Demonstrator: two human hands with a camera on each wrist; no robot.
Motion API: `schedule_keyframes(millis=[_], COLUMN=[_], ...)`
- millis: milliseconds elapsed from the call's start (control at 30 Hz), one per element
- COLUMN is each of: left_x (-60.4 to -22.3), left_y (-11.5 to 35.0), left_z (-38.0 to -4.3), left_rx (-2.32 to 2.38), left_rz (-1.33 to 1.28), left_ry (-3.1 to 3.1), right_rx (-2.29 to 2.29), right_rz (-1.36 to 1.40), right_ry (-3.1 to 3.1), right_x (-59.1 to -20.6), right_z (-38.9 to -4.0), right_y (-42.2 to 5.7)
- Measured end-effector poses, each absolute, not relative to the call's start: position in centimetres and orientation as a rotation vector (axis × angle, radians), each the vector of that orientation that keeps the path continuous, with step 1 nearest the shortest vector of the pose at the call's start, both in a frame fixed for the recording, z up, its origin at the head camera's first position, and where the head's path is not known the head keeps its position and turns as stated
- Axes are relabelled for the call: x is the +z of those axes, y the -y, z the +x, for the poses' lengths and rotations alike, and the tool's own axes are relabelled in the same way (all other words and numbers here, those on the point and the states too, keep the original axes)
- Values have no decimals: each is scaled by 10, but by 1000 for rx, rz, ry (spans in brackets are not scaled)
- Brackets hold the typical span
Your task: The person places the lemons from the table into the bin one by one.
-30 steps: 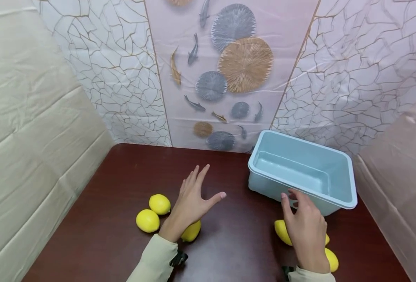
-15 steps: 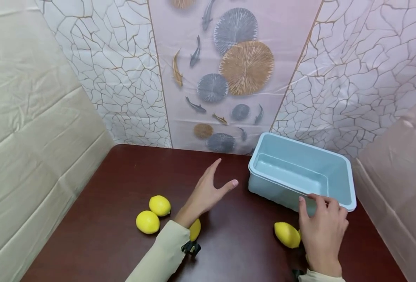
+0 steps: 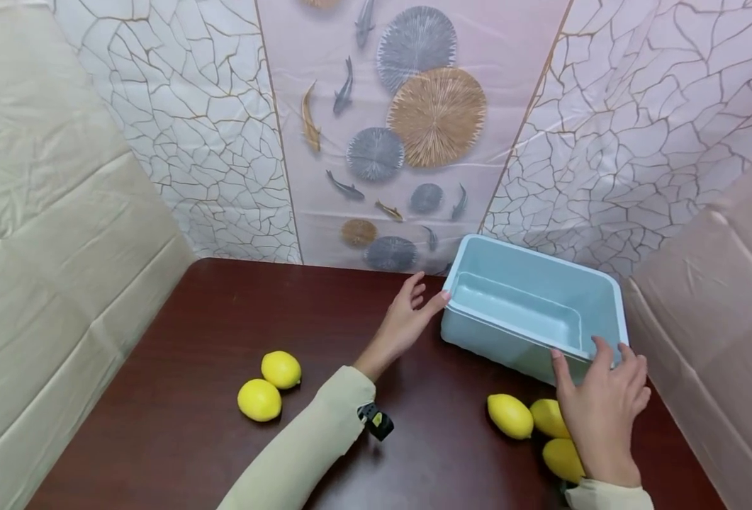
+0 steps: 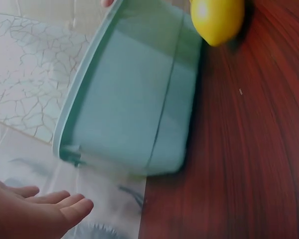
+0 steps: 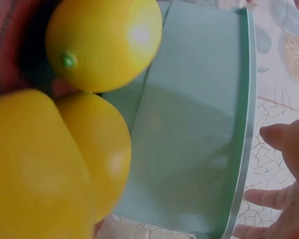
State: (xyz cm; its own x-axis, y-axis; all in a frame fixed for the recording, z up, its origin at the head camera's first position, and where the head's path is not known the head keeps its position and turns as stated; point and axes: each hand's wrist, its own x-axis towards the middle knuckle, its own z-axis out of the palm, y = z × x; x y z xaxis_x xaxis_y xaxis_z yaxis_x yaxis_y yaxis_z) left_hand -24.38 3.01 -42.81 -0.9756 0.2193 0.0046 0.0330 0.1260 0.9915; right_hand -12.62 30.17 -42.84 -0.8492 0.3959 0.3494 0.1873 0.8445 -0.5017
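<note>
A light blue plastic box [image 3: 509,348] stands at the table's back right; its inside shows nothing in it. My left hand [image 3: 406,317] is beside the box's left end, fingers spread, thumb near the rim; the left wrist view shows this hand [image 4: 40,211] apart from the box [image 4: 124,94]. My right hand [image 3: 605,407] hovers at the near right rim with fingers spread; in the right wrist view its fingertips [image 5: 271,137] are just off the rim. Below and beside that hand lie three lemons, one [image 3: 509,416] farther left, others [image 3: 549,418] partly behind the hand.
Two more lemons [image 3: 281,370] lie touching or nearly so at the table's left. The left sleeve [image 3: 305,439] crosses the dark red-brown table [image 3: 235,319]. A patterned cloth wall [image 3: 222,177] rises behind the box, with a pale padded wall [image 3: 714,319] at the right.
Both hands have moved toward the box, the left one forward and right, the right one rightward. A lemon by the left wrist is now hidden behind the sleeve. The right-hand lemons are more exposed.
</note>
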Motion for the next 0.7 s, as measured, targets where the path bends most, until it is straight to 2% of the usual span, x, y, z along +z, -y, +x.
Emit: schedule_keyframes(millis=[367,700], left_x=[-428,-432], left_y=[-58,-65], left_z=[-256,-272], left_rx=[2151,2013], left_rz=[200,330], left_ry=[-2128,-2317], right_rx=[640,765], right_rz=[-442,-310], right_ry=[2654,2699], right_x=[-415,-411], right_z=[-135,-153], right_y=[-325,-343])
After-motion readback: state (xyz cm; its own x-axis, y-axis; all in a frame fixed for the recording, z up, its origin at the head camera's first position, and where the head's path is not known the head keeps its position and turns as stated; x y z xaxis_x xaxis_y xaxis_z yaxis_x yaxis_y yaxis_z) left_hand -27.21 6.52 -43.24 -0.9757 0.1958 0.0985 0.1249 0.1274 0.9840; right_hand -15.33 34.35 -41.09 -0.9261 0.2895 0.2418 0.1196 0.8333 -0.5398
